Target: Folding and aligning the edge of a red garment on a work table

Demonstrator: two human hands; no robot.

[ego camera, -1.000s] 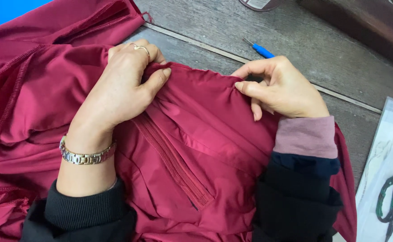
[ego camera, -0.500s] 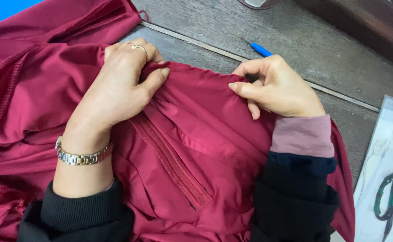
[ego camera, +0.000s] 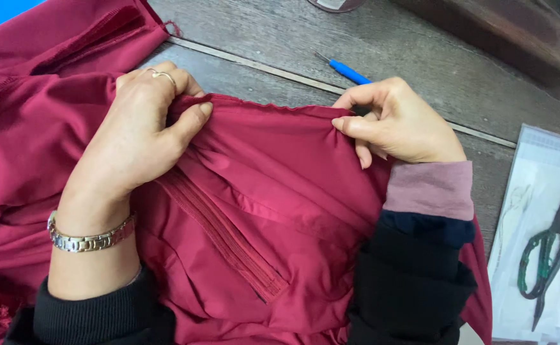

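Note:
A dark red garment point(ego camera: 280, 191) lies spread over a wooden table point(ego camera: 420, 38), with a sewn-in zipper point(ego camera: 222, 239) running diagonally across its middle. My left hand point(ego camera: 142, 134), with a ring and a metal bracelet, pinches the garment's upper edge on the left. My right hand point(ego camera: 398, 121) pinches the same edge further right, thumb and fingers closed on the fabric. The edge is pulled fairly taut between both hands.
A blue-handled seam ripper point(ego camera: 347, 70) lies on the table just beyond my right hand. At the right edge, green-handled scissors point(ego camera: 548, 255) rest on a clear plastic sleeve point(ego camera: 535, 166). A round object point(ego camera: 334, 4) sits at the top edge.
Both hands keep their grip on the fabric edge; they have shifted only slightly, the right hand a little leftward along the edge.

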